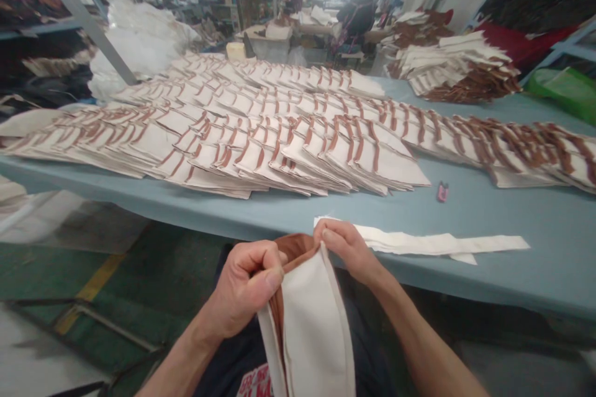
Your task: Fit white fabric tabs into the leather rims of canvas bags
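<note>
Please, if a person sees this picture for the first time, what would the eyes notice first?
Probably the overlapping rows of white fabric pieces with brown bands, spread across the pale blue table. Next, at its near edge, the left hand and right hand grip a white-and-brown fabric piece. Then perhaps the small pink tool with dark forked tip, lying beyond the long white fabric strips.

"Any wording to read?"
"Only red-and-white block lettering [255, 383] on the dark navy cloth garment [228, 361], at about six o'clock."
"Saying what?"
"No whole word is legible; the cream-and-brown fabric piece [316, 322] and the view's lower edge cut it off."
</note>
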Tool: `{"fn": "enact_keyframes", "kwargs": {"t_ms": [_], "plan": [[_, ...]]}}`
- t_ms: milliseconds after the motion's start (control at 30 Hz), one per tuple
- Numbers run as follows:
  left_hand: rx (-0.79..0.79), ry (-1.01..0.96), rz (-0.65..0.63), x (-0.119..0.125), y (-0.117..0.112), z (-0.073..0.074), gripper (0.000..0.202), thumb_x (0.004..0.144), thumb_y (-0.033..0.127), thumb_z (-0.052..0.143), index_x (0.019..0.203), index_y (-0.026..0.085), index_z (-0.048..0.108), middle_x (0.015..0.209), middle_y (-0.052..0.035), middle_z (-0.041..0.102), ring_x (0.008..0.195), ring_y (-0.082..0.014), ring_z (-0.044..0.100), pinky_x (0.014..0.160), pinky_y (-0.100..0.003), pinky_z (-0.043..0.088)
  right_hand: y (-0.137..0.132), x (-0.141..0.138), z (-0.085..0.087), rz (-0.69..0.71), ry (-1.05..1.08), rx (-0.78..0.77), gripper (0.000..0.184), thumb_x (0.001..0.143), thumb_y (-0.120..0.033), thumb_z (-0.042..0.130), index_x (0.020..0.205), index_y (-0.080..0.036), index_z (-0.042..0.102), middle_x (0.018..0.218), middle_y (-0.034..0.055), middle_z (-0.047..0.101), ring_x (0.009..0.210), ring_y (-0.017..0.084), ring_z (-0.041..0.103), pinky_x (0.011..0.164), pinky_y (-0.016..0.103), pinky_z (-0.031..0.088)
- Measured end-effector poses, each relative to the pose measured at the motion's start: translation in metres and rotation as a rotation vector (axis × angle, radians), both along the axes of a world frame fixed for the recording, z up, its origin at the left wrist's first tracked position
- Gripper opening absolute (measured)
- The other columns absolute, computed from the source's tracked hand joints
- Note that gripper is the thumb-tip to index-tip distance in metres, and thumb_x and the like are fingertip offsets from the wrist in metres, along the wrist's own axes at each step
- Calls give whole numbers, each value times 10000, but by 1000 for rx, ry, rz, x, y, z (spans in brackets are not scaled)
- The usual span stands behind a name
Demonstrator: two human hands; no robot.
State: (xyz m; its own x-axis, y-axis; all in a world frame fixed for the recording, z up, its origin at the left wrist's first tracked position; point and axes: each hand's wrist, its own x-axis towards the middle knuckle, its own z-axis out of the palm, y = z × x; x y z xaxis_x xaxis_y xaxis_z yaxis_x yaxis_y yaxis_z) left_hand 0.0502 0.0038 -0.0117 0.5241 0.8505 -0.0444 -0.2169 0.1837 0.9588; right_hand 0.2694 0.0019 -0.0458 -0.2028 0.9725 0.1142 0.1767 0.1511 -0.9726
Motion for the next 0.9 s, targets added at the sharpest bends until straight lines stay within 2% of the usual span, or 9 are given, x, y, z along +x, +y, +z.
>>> {"fn": "enact_keyframes", "kwargs": {"t_ms": [133,200,267,367,467,567,633,733,900], "plan": [[-57,-72,133,-22,3,5,606,771,527,801,546,195,347,521,69,349,460,-74,280,454,-198,239,0,3,0,35,-29,10,525,967,-657,519,749,-185,593,736,8,565,731,177,516,701,302,398],[-116,-58,211,-33,4,2,591,773,521,796,562,197,349,539,74,350,463,-78,283,457,-198,246,-6,1,10,69,-67,30,458,953,-610,584,799,-181,627,781,17,588,756,180,526,717,302,402],[-110,1,239,-42,6,-2,582,783,542,785,566,196,371,553,72,355,482,-87,296,469,-203,261,-12,-1,22,93,-79,33,408,948,-562,627,809,-179,633,769,9,572,713,160,494,673,284,381],[105,138,156,-47,14,-2,546,837,593,732,564,173,514,565,36,442,531,-118,385,526,-226,329,-17,-4,42,122,41,12,442,972,-577,601,770,-185,587,690,-20,500,627,131,413,586,263,326],[361,249,-21,-42,25,11,561,907,668,624,758,139,737,694,-42,615,638,-168,525,615,-248,397,-15,-9,59,131,132,39,479,967,-625,592,764,-193,547,659,-41,441,601,119,362,560,257,291],[477,239,-148,-32,32,26,571,938,669,574,845,139,763,822,-83,683,748,-209,596,705,-262,448,-7,-15,69,158,55,57,491,965,-632,585,738,-202,513,631,-49,415,575,114,329,528,252,261],[482,231,-157,-25,34,30,531,941,641,589,887,144,767,858,-85,700,791,-222,613,743,-266,462,0,-19,72,176,5,64,495,963,-631,577,724,-206,495,632,-44,422,573,114,331,515,247,256],[431,210,-140,-19,35,29,462,926,591,635,943,151,775,826,-59,691,747,-195,581,708,-250,449,5,-22,70,193,-9,82,484,960,-612,577,712,-209,474,641,-42,417,582,114,332,519,244,261],[282,136,-179,-15,33,25,360,883,490,718,800,140,734,699,-6,591,608,-126,438,588,-217,386,4,-21,61,195,-63,41,428,945,-531,613,700,-205,482,615,-51,386,575,110,315,501,235,247]]}}
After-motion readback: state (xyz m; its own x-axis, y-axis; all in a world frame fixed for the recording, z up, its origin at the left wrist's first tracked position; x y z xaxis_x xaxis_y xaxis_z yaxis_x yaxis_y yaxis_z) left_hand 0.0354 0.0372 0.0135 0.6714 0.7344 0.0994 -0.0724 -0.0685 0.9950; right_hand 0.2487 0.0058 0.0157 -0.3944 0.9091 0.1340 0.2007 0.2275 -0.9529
